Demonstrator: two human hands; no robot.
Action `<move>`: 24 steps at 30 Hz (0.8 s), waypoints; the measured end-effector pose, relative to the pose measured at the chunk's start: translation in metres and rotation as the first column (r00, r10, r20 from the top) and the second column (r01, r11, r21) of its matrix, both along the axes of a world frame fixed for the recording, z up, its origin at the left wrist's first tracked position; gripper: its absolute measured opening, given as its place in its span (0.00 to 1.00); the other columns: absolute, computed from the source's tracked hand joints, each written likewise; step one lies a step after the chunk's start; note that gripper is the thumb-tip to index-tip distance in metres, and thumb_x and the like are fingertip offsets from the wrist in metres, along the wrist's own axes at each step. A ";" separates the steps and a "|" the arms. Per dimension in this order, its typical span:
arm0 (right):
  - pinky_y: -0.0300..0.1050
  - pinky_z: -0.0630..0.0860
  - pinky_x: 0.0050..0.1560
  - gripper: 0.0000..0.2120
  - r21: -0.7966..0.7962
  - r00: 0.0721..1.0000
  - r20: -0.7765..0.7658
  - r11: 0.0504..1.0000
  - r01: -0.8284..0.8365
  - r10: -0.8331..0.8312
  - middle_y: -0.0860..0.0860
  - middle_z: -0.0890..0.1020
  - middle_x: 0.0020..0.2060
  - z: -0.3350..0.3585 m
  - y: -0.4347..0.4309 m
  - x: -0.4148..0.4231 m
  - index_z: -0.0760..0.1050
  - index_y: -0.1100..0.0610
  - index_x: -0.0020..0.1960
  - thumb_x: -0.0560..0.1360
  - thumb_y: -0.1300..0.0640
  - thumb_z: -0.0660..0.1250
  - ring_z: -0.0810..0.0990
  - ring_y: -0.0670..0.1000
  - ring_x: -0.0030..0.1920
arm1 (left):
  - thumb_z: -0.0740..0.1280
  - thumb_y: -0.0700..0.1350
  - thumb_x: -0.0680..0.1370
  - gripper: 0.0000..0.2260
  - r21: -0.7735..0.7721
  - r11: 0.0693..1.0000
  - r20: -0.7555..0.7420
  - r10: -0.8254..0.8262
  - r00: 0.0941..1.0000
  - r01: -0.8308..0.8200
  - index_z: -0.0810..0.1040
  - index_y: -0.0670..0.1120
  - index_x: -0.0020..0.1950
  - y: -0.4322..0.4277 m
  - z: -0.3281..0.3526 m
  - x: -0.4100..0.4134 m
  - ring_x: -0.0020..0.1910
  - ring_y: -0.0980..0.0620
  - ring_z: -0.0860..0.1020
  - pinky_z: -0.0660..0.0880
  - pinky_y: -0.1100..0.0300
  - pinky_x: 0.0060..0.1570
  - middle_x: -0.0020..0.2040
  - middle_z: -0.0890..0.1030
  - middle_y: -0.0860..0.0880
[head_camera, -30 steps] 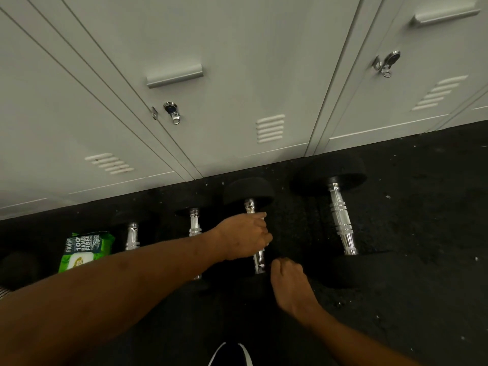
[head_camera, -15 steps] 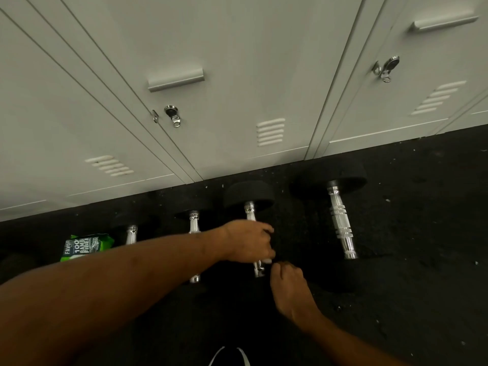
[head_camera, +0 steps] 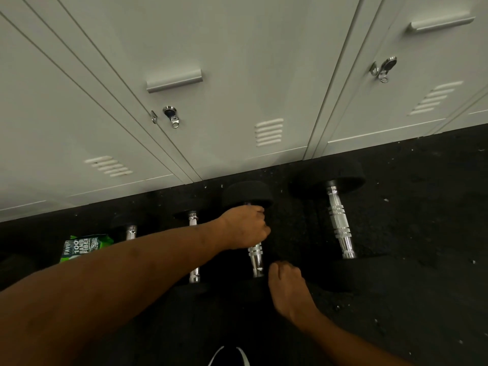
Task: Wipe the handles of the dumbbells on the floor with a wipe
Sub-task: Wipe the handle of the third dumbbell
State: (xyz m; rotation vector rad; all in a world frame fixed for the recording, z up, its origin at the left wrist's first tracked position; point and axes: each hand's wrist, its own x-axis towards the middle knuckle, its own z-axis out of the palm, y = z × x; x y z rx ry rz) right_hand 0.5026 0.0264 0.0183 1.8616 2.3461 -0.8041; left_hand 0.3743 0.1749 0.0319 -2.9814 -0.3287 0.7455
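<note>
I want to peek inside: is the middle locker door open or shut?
Shut. The middle locker door sits flush with the doors beside it, no gap showing. Whether its latch is locked, I cannot tell.

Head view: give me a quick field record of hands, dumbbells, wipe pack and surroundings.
left hand: closed around upper handle of third dumbbell
right hand: resting at that dumbbell's near end
wipe: not visible, possibly inside the left fist
largest dumbbell: far right, untouched
wipe pack: green, on floor at left
lockers: closed, behind the row
</note>
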 end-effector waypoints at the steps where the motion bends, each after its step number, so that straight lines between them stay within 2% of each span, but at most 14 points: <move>1: 0.38 0.68 0.19 0.19 0.013 1.000 0.002 1.000 0.007 -0.007 0.52 0.76 0.23 0.001 0.001 -0.001 0.72 0.55 0.28 0.45 0.64 0.80 0.74 0.48 0.22 | 0.64 0.44 0.79 0.09 -0.011 1.000 0.024 0.015 1.000 -0.015 0.78 0.44 0.58 -0.004 0.000 -0.002 0.56 0.48 0.79 0.65 0.50 0.71 0.54 0.82 0.44; 6: 0.42 0.72 0.27 0.11 -0.004 0.999 0.001 0.999 0.047 -0.047 0.55 0.80 0.31 0.000 0.001 0.001 0.76 0.58 0.35 0.59 0.62 0.77 0.79 0.52 0.30 | 0.63 0.42 0.79 0.09 -0.069 0.997 0.156 0.038 0.987 -0.027 0.79 0.45 0.56 -0.026 -0.001 -0.010 0.55 0.49 0.80 0.62 0.51 0.73 0.53 0.83 0.45; 8: 0.43 0.69 0.35 0.02 -0.043 0.995 -0.029 0.995 0.091 -0.092 0.57 0.81 0.42 0.001 0.002 0.001 0.76 0.60 0.44 0.71 0.62 0.67 0.80 0.55 0.40 | 0.64 0.43 0.78 0.08 -0.113 0.993 0.189 0.039 0.981 -0.017 0.80 0.46 0.54 -0.040 -0.006 -0.013 0.55 0.50 0.81 0.64 0.51 0.72 0.51 0.84 0.47; 10: 0.42 0.64 0.43 0.11 -0.124 0.996 -0.036 0.990 0.071 -0.076 0.58 0.79 0.52 -0.004 0.002 0.001 0.74 0.61 0.54 0.79 0.61 0.55 0.78 0.56 0.50 | 0.63 0.43 0.77 0.09 -0.145 0.989 0.226 0.049 0.973 -0.016 0.82 0.47 0.52 -0.055 -0.008 -0.014 0.54 0.51 0.81 0.66 0.51 0.71 0.51 0.84 0.48; 11: 0.43 0.63 0.44 0.12 -0.124 0.996 -0.052 0.990 0.066 -0.073 0.58 0.78 0.53 -0.003 0.002 0.001 0.74 0.61 0.55 0.80 0.60 0.53 0.77 0.56 0.52 | 0.63 0.42 0.76 0.10 -0.168 0.985 0.245 0.074 0.967 -0.033 0.82 0.46 0.53 -0.060 -0.007 -0.014 0.56 0.51 0.81 0.66 0.51 0.71 0.52 0.84 0.48; 13: 0.43 0.66 0.42 0.11 -0.113 0.995 -0.061 0.991 0.069 -0.077 0.57 0.79 0.49 0.001 0.003 0.000 0.75 0.61 0.52 0.79 0.60 0.54 0.78 0.55 0.49 | 0.66 0.41 0.74 0.13 -0.214 0.971 0.287 0.164 0.944 -0.104 0.81 0.46 0.56 -0.067 -0.005 -0.019 0.60 0.52 0.79 0.61 0.52 0.72 0.56 0.83 0.48; 15: 0.41 0.69 0.32 0.09 -0.101 0.990 -0.112 0.992 0.080 -0.091 0.53 0.81 0.37 0.003 0.002 0.000 0.77 0.58 0.41 0.73 0.61 0.58 0.80 0.52 0.36 | 0.69 0.39 0.72 0.17 -0.303 0.920 0.339 0.346 0.875 -0.246 0.79 0.47 0.60 -0.076 -0.004 -0.027 0.64 0.54 0.76 0.59 0.53 0.74 0.61 0.81 0.49; 16: 0.41 0.71 0.29 0.07 -0.065 0.991 -0.102 0.995 0.076 -0.082 0.53 0.81 0.34 0.002 0.002 0.000 0.77 0.58 0.39 0.71 0.62 0.60 0.80 0.51 0.32 | 0.70 0.38 0.71 0.19 -0.348 0.879 0.378 0.451 0.809 -0.327 0.78 0.48 0.62 -0.082 -0.002 -0.031 0.65 0.56 0.75 0.59 0.53 0.74 0.62 0.80 0.51; 18: 0.48 0.76 0.38 0.07 -0.108 0.992 -0.088 0.991 0.077 -0.087 0.56 0.81 0.42 0.003 0.001 0.000 0.76 0.61 0.46 0.74 0.64 0.60 0.81 0.56 0.41 | 0.67 0.38 0.75 0.18 -0.458 0.733 0.455 0.680 0.575 -0.503 0.78 0.52 0.63 -0.097 0.002 -0.038 0.66 0.61 0.73 0.61 0.56 0.73 0.63 0.79 0.56; 19: 0.51 0.76 0.47 0.08 -0.149 0.994 -0.073 0.987 0.068 -0.079 0.58 0.80 0.48 0.006 0.001 0.000 0.74 0.62 0.51 0.76 0.64 0.58 0.79 0.58 0.48 | 0.64 0.38 0.78 0.16 -0.555 0.591 0.451 0.805 0.384 -0.586 0.78 0.53 0.63 -0.104 0.008 -0.038 0.64 0.64 0.74 0.64 0.59 0.71 0.61 0.80 0.58; 20: 0.50 0.73 0.54 0.09 -0.143 0.997 -0.047 0.989 0.047 -0.054 0.58 0.78 0.53 0.007 0.001 0.002 0.72 0.61 0.55 0.78 0.63 0.56 0.77 0.57 0.54 | 0.61 0.39 0.81 0.15 -0.654 0.400 0.410 0.901 0.143 -0.642 0.78 0.54 0.63 -0.108 0.013 -0.037 0.58 0.65 0.76 0.68 0.64 0.66 0.58 0.81 0.58; 21: 0.48 0.71 0.58 0.11 -0.146 0.999 -0.024 0.989 0.024 -0.028 0.57 0.76 0.57 0.008 0.001 0.004 0.70 0.60 0.59 0.80 0.61 0.54 0.74 0.56 0.58 | 0.59 0.41 0.82 0.14 -0.717 0.197 0.350 0.931 -0.100 -0.669 0.78 0.53 0.64 -0.109 0.018 -0.035 0.48 0.66 0.78 0.73 0.69 0.55 0.52 0.82 0.57; 22: 0.46 0.69 0.60 0.11 -0.146 1.000 -0.018 0.989 0.006 -0.009 0.56 0.74 0.60 0.010 0.002 0.004 0.69 0.59 0.61 0.81 0.60 0.53 0.73 0.55 0.59 | 0.57 0.43 0.83 0.14 -0.737 0.023 0.291 0.913 -0.285 -0.675 0.77 0.51 0.64 -0.107 0.020 -0.033 0.39 0.66 0.77 0.74 0.73 0.43 0.46 0.82 0.56; 24: 0.45 0.70 0.61 0.12 -0.175 0.999 -0.031 0.985 -0.013 0.008 0.56 0.74 0.61 0.013 0.005 0.004 0.68 0.59 0.61 0.81 0.60 0.53 0.73 0.53 0.59 | 0.56 0.44 0.84 0.14 -0.729 -0.206 0.181 0.862 -0.474 -0.653 0.78 0.48 0.64 -0.099 0.014 -0.030 0.36 0.64 0.74 0.70 0.74 0.35 0.45 0.80 0.54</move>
